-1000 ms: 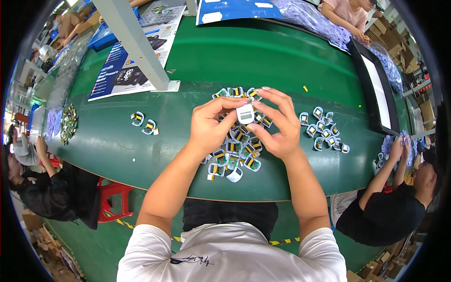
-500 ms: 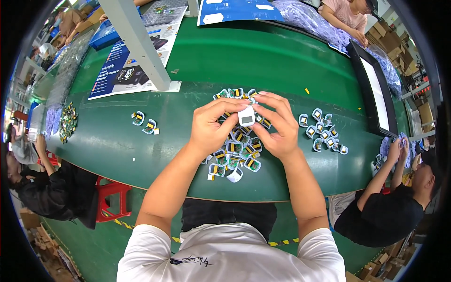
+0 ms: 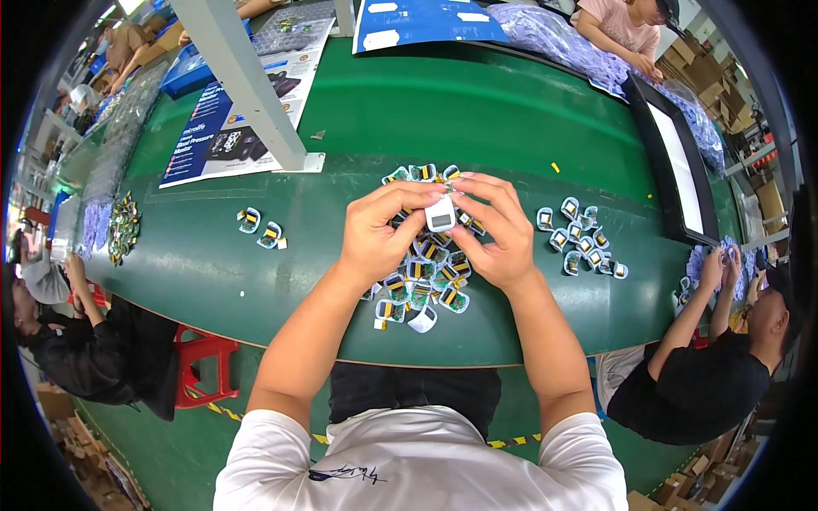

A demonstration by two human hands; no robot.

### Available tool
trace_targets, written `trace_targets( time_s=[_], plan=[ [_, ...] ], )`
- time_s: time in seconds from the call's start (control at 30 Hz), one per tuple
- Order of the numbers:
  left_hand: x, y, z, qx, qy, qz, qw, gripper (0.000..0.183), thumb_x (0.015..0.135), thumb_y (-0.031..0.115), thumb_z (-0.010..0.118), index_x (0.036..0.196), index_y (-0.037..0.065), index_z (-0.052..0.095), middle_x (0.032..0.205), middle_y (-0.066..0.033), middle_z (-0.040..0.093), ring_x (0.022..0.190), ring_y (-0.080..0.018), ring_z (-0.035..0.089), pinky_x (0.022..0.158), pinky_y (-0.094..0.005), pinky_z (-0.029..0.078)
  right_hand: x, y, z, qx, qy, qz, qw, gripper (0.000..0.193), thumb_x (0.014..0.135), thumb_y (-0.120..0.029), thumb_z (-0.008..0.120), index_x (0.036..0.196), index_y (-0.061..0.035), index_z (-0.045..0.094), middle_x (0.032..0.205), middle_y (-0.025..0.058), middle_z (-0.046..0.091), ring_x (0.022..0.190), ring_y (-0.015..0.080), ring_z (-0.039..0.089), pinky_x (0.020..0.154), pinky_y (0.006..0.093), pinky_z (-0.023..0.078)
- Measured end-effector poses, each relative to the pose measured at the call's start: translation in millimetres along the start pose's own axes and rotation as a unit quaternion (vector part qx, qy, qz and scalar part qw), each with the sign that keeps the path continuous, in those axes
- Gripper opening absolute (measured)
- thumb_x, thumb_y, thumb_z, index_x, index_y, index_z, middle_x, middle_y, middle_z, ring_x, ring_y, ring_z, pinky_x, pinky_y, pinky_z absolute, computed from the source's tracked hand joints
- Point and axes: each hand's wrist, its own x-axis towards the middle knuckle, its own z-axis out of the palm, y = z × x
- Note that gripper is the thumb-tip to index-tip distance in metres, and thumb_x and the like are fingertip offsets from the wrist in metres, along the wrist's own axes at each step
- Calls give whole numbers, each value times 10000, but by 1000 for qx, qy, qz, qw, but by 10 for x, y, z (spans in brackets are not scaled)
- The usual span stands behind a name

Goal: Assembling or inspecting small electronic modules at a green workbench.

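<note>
Between my two hands is a small white device housing [image 3: 440,214] with a grey display window, held above a pile. My left hand [image 3: 381,223] pinches it from the left with thumb and fingers. From the right, my right hand [image 3: 494,223] grips its upper edge and side. Beneath lies a heap of similar open housings [image 3: 420,271] showing green circuit boards and yellow-and-black parts. One white housing [image 3: 422,319] in the heap's near edge lies face up. What my fingertips touch at the housing's top is partly hidden.
A looser group of open housings [image 3: 583,237] lies right, and two more [image 3: 270,234] lie left. A metal post [image 3: 247,85] rises from the green table [image 3: 383,102]. A black-framed tray [image 3: 673,162] stands far right. Co-workers sit at both sides, one beside a red stool [image 3: 204,366].
The view has shifted slightly. Both hands still hold the white housing, which has tilted a little; the pile and side groups look the same.
</note>
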Motion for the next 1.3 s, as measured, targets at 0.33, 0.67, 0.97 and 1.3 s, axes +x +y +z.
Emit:
trace_targets(
  time_s=[0.33, 0.67, 0.97, 1.3],
  plan=[
    [-74, -23, 74, -78, -60, -183, 978, 300, 978, 25, 707, 1277, -9, 706, 1018, -99, 779, 920, -126, 740, 806, -290, 594, -35, 52, 53, -58, 23, 36, 997, 162, 835, -78, 806, 982, -20, 770, 1162, 100, 749, 1106, 320, 699, 986, 478, 514],
    [-73, -41, 23, -203, -82, -302, 928, 245, 1057, 119, 644, 1233, -42, 700, 1030, -78, 755, 863, -124, 719, 776, -273, 577, -20, -7, 69, -63, 32, 33, 997, 135, 834, -7, 775, 969, 2, 770, 1149, 129, 758, 1078, 326, 706, 996, 458, 527],
    [-58, 35, 19, -157, -122, -320, 926, 236, 1046, 151, 661, 1190, -23, 730, 973, -61, 761, 828, -118, 725, 757, -273, 576, -73, 19, 77, 35, -9, 126, 991, 132, 858, -14, 770, 990, -16, 763, 1114, 119, 765, 1075, 294, 714, 1044, 450, 498],
    [-3, 111, -17, 38, -132, -216, 967, 205, 996, 79, 692, 1157, -33, 750, 940, -109, 786, 817, -140, 737, 752, -297, 580, -51, 78, -96, 9, -106, 154, 982, 109, 931, -83, 723, 1031, -43, 734, 1109, 82, 768, 1100, 275, 716, 1145, 526, 420]
  ],
)
